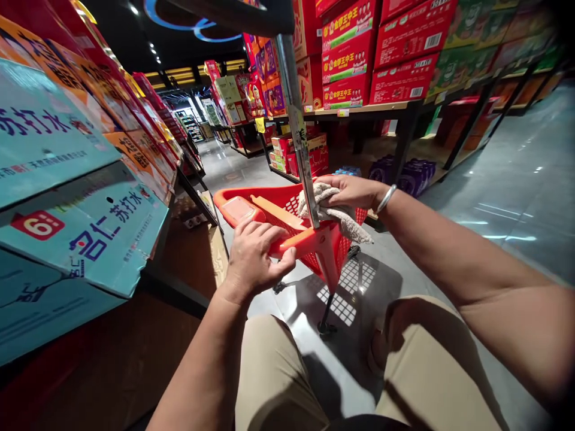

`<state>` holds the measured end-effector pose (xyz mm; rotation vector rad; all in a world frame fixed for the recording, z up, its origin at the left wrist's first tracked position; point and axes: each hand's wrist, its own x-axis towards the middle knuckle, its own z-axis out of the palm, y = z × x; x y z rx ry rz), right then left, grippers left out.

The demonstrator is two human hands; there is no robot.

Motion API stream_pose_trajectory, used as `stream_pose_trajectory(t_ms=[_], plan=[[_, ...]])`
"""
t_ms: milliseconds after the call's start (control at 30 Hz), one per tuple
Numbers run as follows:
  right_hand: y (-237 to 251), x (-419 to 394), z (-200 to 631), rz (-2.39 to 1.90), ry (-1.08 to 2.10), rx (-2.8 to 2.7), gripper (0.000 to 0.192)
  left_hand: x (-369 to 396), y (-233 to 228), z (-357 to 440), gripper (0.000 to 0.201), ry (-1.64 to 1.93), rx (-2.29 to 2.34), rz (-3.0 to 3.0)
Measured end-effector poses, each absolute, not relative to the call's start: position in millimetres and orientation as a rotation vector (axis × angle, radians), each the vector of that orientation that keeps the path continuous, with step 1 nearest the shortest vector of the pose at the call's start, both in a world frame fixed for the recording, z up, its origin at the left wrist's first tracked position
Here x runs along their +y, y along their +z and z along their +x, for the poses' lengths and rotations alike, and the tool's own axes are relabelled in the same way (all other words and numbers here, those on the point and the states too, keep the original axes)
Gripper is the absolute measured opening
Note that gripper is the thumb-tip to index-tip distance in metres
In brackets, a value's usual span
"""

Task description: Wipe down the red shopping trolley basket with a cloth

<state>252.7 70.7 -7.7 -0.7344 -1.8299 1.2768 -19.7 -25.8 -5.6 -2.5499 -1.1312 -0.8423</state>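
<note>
Head view, supermarket aisle, person crouched or seated low, knees in tan trousers at the bottom edge. Left hand [254, 254] has its grip closed over the near rim of a red basket [287, 230], fingers curled on top and thumb against the side, likely to steady it. The basket sits low on a wheeled frame just ahead of the knees. Right hand [353, 191], bangle at the wrist, grips a bunched grey cloth [335, 212] and presses it to the metal pole [299, 129] rising from the basket's rim; part of the cloth hangs over the edge. Teal cartons [67, 197] crowd the left shelf, red cartons [381, 54] are stacked on the right. The pole's top is cut off, the basket's inside is mostly blocked by hands and cloth, and the far aisle is too small to read.
</note>
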Motion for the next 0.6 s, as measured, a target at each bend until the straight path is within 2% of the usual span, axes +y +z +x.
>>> stream_pose_trajectory(t_ms=[100,233,333,467,600], plan=[[-33,53,246,-0.672,1.177,-1.855,0.047,-33,-7,2,0.029,-0.702,-1.16,-2.454],[-57,51,234,-0.661,0.742,-1.866,0.05,-26,-12,15,0.031,-0.625,-1.312,-2.314],[-60,59,226,-0.647,0.493,-1.907,0.044,-10,-12,9,0.03,-0.624,-1.386,-2.284],[-59,67,210,-0.672,0.371,-1.93,0.031,12,-6,-7,0.031,-0.604,-1.509,-2.306],[-69,79,212,-0.633,0.32,-2.041,0.032,30,-2,-25,0.04,-0.553,-1.642,-2.321]])
